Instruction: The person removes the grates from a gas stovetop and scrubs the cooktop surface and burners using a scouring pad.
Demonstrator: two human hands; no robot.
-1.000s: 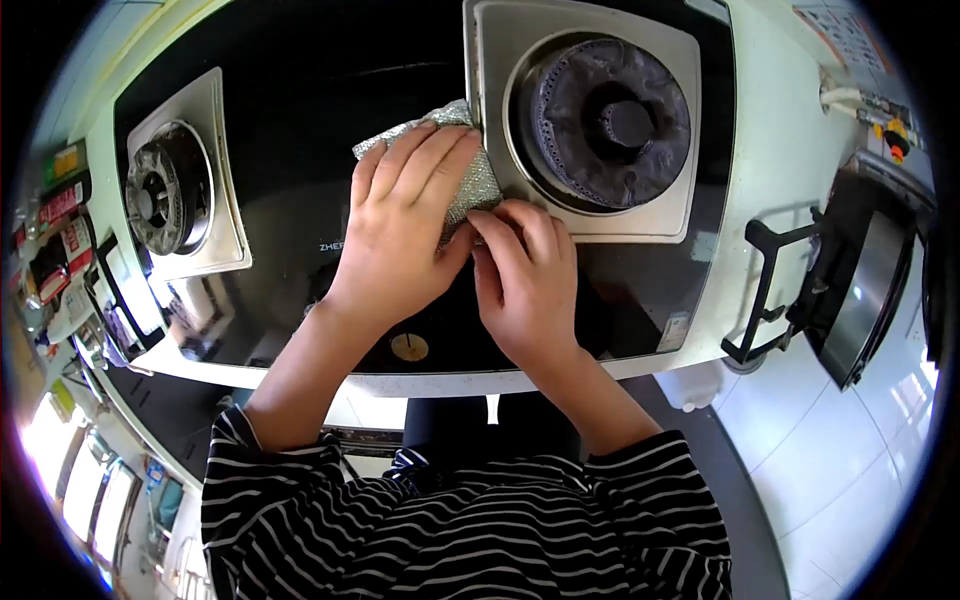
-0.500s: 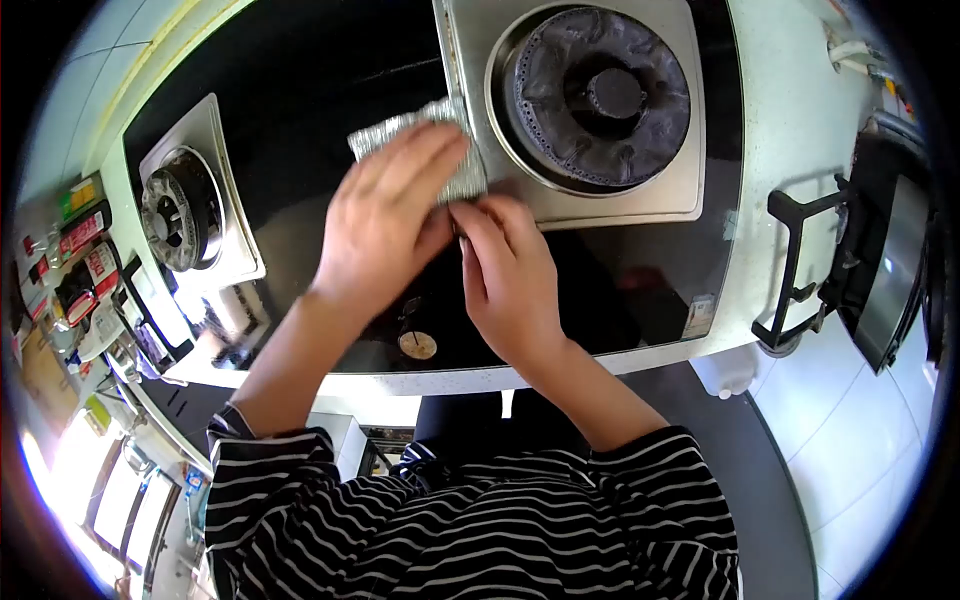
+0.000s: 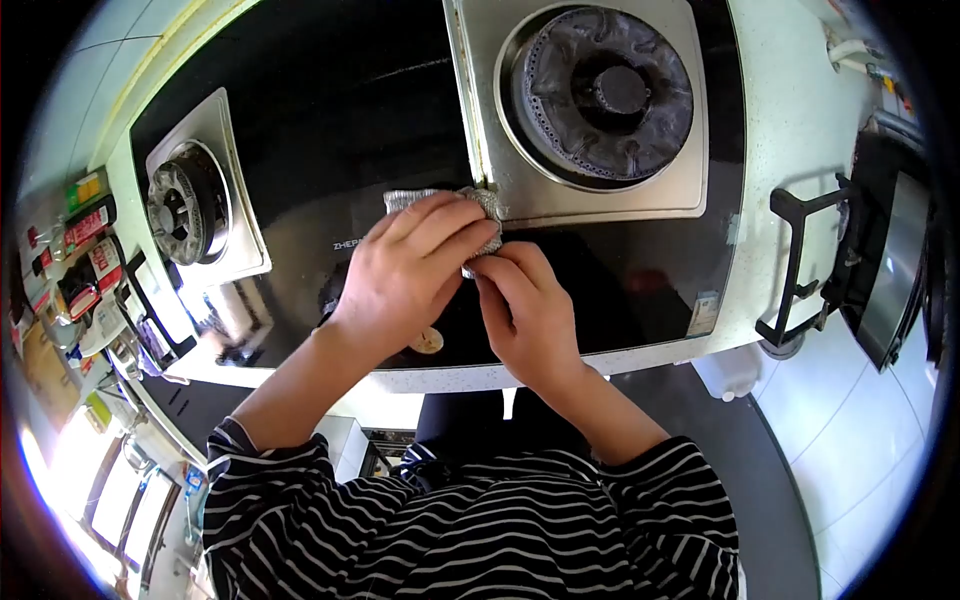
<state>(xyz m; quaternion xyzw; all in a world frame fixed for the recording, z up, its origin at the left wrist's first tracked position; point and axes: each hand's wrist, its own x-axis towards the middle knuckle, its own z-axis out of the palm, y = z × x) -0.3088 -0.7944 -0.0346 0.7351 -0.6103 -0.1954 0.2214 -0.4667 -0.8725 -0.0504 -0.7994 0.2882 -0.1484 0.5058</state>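
Observation:
A silvery-grey cloth (image 3: 408, 198) lies on the black glass cooktop (image 3: 350, 110), against the lower left corner of the large steel burner plate (image 3: 640, 205). My left hand (image 3: 410, 265) presses on the cloth from above, with its fingers together and curled over it. Close beside it, my right hand (image 3: 530, 310) pinches the cloth's lower right edge between thumb and index finger. Part of the cloth is hidden under my left hand. The dark burner ring (image 3: 550, 100) stands just beyond my hands.
A smaller burner (image 3: 180, 212) sits on the cooktop's left side. Black pan supports (image 3: 795, 260) rest on the counter (image 3: 780, 130) at the right. Packages (image 3: 90, 230) stand at the far left. A pale round knob (image 3: 428, 341) is near the cooktop's front edge.
Both hands and the cloth have moved towards the cooktop's front edge. The view has shifted, with the large burner appearing higher than a second ago.

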